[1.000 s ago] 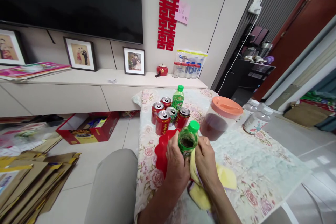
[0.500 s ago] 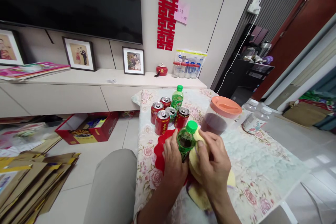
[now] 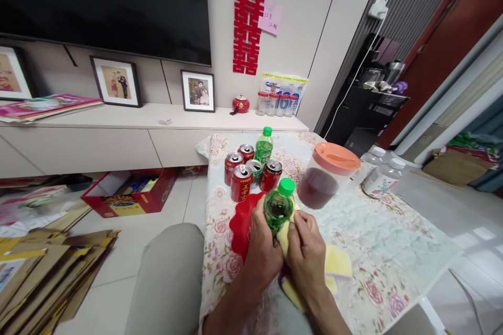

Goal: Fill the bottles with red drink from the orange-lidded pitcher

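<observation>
Left hand [image 3: 265,241]: fingers curled around the left side of the green-capped bottle [image 3: 279,207]; several fingertips hidden behind it.
Right hand [image 3: 307,241]: fingers pinching a yellow cloth [image 3: 283,238] against the bottle's right side.
Bottle axis: near upright, cap up, top leaning slightly to the view's right.
Bottle position: in front of the person, at the right edge of the red dish [image 3: 240,226]; base hidden by hands and cloth, so contact with dish or bench [image 3: 393,251] cannot be told.
Bottle label: mostly covered, unreadable.
Red dish: right part blocked by left hand and bottle.
Yellow cloth on bench: partly under right forearm; whether one piece or two, unclear.
</observation>
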Demonstrator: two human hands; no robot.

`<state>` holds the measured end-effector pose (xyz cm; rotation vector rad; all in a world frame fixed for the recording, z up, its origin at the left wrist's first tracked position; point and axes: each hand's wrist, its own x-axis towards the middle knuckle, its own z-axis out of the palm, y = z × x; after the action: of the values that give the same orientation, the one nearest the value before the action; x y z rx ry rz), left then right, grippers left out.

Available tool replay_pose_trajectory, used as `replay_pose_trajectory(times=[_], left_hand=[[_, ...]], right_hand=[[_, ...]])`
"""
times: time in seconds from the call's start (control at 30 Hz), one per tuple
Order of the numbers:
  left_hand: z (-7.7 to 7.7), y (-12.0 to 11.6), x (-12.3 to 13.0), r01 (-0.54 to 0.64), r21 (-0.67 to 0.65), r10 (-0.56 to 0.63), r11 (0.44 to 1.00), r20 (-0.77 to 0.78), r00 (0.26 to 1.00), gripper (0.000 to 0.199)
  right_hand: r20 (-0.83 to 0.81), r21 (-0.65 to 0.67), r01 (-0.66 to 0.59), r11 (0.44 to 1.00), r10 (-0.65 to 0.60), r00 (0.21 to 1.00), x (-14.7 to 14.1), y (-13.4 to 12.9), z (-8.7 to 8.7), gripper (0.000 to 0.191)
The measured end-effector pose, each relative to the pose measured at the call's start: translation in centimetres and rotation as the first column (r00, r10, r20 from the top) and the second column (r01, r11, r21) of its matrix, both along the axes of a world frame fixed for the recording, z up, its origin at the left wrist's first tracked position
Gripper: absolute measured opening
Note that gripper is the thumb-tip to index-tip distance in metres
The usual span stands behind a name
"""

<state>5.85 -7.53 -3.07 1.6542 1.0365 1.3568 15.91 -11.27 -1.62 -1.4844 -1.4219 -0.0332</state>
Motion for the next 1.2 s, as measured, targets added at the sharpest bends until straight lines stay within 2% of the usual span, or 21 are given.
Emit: replay_pose_trajectory(times=[0.17, 0.3, 0.4, 0.63, 0.73, 0.87, 0.97, 1.1, 1.2], left_hand=[[-0.8, 0.1, -0.3, 0.062, 0.048, -0.062, 0.997, -0.009, 0.998, 0.1], [-1.3, 0.1, -0.4, 0.045, 0.092, -0.042, 0.995, -0.03, 0.999, 0.098], [-1.5, 0.1, -0.3, 0.013, 0.116, -0.007, 0.993, -0.051, 0.999, 0.093], [-1.2, 0.3, -0.6, -0.05, 0.122, 0.067, 0.991, -0.139, 0.988, 0.073], [-0.7, 0.2, -0.8, -0.069, 0.137, 0.094, 0.988, -0.188, 0.978, 0.071], [-0.2, 0.1, -0.7, -0.088, 0.117, 0.109, 0.989, -0.188, 0.976, 0.067], [0.0, 0.1, -0.6, -0.079, 0.117, 0.096, 0.99, -0.146, 0.985, 0.061], [0.3, 0.0, -0.6, -0.035, 0.063, 0.037, 0.997, -0.034, 0.999, 0.06], [0.5, 0.0, -0.6, 0.048, 0.009, -0.048, 0.999, 0.035, 0.998, 0.07]], right_hand=[[0.029, -0.219, -0.089, 0.972, 0.097, 0.995, 0.9, 0.7, -0.1, 0.027], [0.067, -0.341, -0.095, 0.935, 0.125, 0.99, 1.6, 1.7, 0.0, 0.023], [0.059, -0.373, -0.084, 0.924, 0.113, 0.992, 1.7, 2.4, 0.1, 0.02], [-0.122, -0.252, -0.102, 0.962, 0.073, 0.99, 1.2, 1.4, 1.2, 0.022], [-0.227, -0.174, -0.1, 0.98, 0.059, 0.972, 0.9, 0.3, 2.5, 0.025], [-0.435, -0.016, -0.045, 0.999, 0.034, 0.9, 0.0, -0.6, 5.0, 0.026], [-0.436, 0.087, -0.043, 0.995, 0.077, 0.896, -0.7, -0.7, 6.2, 0.031], [-0.332, 0.111, -0.141, 0.984, 0.17, 0.928, -0.8, -0.7, 5.7, 0.032], [-0.339, 0.091, -0.13, 0.987, 0.153, 0.928, -0.4, -0.6, 4.2, 0.024]])
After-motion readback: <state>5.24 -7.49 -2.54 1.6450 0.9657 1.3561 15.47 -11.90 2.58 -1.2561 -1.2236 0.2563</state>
